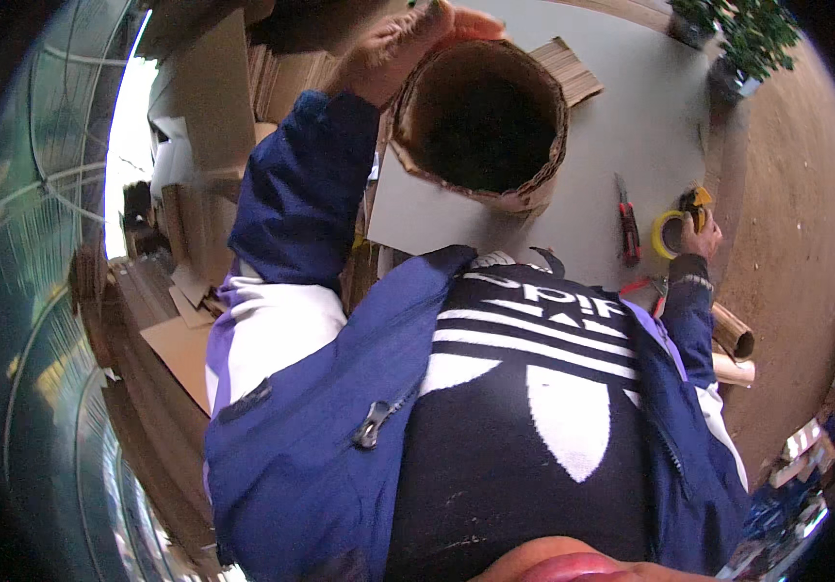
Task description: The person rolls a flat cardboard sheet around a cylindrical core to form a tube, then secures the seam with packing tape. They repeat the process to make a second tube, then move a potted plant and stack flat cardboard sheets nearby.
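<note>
A wide, open-topped tube of corrugated cardboard (543, 189) stands on the pale tabletop (621, 116), its inside dark. My left hand (408, 44) lies against the tube's far left side, fingers curved along the outer wall near the rim. At the table's right side, my right hand (704, 238) is closed on a small yellow-and-black tool (697, 202) whose exact kind is unclear. A yellow tape roll (668, 235) touches or nearly touches that hand. Left of the roll lies a red-and-black utility knife (628, 228) with its blade pointing away.
A flat cardboard piece (568, 70) lies behind the tube. Red-handled pliers or cutters (652, 289) sit close to my right forearm. Potted plants (757, 44) stand at the far right, cardboard rolls (733, 335) beyond my right arm. Stacked cardboard (194, 126) fills the left side.
</note>
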`<state>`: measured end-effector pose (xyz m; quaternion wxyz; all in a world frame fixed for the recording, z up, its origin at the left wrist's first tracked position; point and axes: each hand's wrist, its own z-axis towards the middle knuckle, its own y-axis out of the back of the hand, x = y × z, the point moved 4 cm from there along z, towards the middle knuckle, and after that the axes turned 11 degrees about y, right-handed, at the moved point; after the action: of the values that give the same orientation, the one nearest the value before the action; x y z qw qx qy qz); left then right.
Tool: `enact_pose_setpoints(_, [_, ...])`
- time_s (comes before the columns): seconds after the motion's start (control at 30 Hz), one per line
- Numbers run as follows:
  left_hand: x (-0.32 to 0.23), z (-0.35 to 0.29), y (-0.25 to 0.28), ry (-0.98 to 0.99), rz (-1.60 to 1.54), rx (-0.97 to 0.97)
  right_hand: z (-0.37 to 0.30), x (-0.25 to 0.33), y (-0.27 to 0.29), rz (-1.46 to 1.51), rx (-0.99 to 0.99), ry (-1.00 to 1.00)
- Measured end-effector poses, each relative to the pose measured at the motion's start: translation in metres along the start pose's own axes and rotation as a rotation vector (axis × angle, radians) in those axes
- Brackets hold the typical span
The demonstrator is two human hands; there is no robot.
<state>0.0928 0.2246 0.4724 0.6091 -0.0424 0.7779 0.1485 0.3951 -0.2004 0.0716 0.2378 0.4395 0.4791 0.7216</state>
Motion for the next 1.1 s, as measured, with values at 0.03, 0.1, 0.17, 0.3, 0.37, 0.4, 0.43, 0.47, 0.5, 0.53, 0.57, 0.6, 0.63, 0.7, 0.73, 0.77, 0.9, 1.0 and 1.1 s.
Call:
enact_pose_setpoints(0.03, [0.016, -0.012, 0.02, -0.028, -0.016, -0.106, -0.007, 0.012, 0.002, 0.024, 0.062, 0.026])
enact_pose_setpoints(0.1, [0.067, -0.039, 0.064, -0.126, -0.067, -0.292, -0.024, 0.034, 0.008, 0.026, 0.093, 0.109])
enact_pose_setpoints(0.17, [0.149, -0.067, 0.104, 0.011, 0.0, -0.297, -0.048, 0.051, 0.01, 0.019, 0.147, 0.172])
enact_pose_setpoints(0.3, [0.387, -0.13, 0.121, 0.809, 0.242, -0.578, -0.112, 0.088, 0.011, 0.02, 0.204, 0.22])
enact_pose_setpoints(0.37, [0.484, -0.149, 0.102, 0.869, 0.081, -0.639, -0.137, 0.109, 0.01, 0.18, 0.339, 0.183])
enact_pose_setpoints(0.4, [0.514, -0.153, 0.098, 0.804, 0.326, -0.685, -0.147, 0.122, 0.011, 0.198, 0.366, 0.224])
enact_pose_setpoints(0.43, [0.539, -0.153, 0.098, 0.798, 0.441, -0.711, -0.155, 0.133, 0.011, 0.199, 0.42, 0.168])
enact_pose_setpoints(0.47, [0.555, -0.153, 0.098, 0.795, 0.557, -0.739, -0.163, 0.146, 0.013, 0.219, 0.457, 0.178])
enact_pose_setpoints(0.5, [0.566, -0.151, 0.097, 0.798, 0.563, -0.756, -0.169, 0.161, 0.017, 0.203, 0.478, 0.274])
enact_pose_setpoints(0.53, [0.571, -0.148, 0.099, 0.803, 0.569, -0.772, -0.174, 0.174, 0.02, 0.197, 0.51, 0.293])
enact_pose_setpoints(0.57, [0.569, -0.143, 0.103, 0.767, 0.588, -0.811, -0.178, 0.185, 0.024, 0.192, 0.542, 0.31])
enact_pose_setpoints(0.6, [0.57, -0.139, 0.108, 0.864, 0.561, -0.772, -0.182, 0.194, 0.028, 0.265, 0.559, 0.306])
enact_pose_setpoints(0.63, [0.567, -0.134, 0.113, 0.902, 0.585, -0.778, -0.185, 0.203, 0.034, 0.218, 0.583, 0.345])
enact_pose_setpoints(0.7, [0.568, -0.125, 0.119, 1.041, 0.587, -0.679, -0.191, 0.215, 0.042, 0.2, 0.655, 0.355])
enact_pose_setpoints(0.73, [0.571, -0.12, 0.123, 1.076, 0.591, -0.646, -0.194, 0.22, 0.047, 0.236, 0.642, 0.339])
enact_pose_setpoints(0.77, [0.576, -0.117, 0.126, 1.118, 0.609, -0.605, -0.197, 0.223, 0.049, 0.2, 0.641, 0.307])
enact_pose_setpoints(0.9, [0.591, -0.118, 0.132, 1.059, 0.535, -0.746, -0.214, 0.226, 0.054, 0.204, 0.631, 0.179])
enact_pose_setpoints(1.0, [0.558, -0.125, 0.13, 0.711, 0.565, -0.828, -0.213, 0.228, 0.073, 0.11, 0.497, 0.241])
enact_pose_setpoints(1.1, [0.457, -0.129, 0.118, 0.127, 0.399, -0.907, -0.19, 0.223, 0.131, 0.14, 0.208, -0.138])
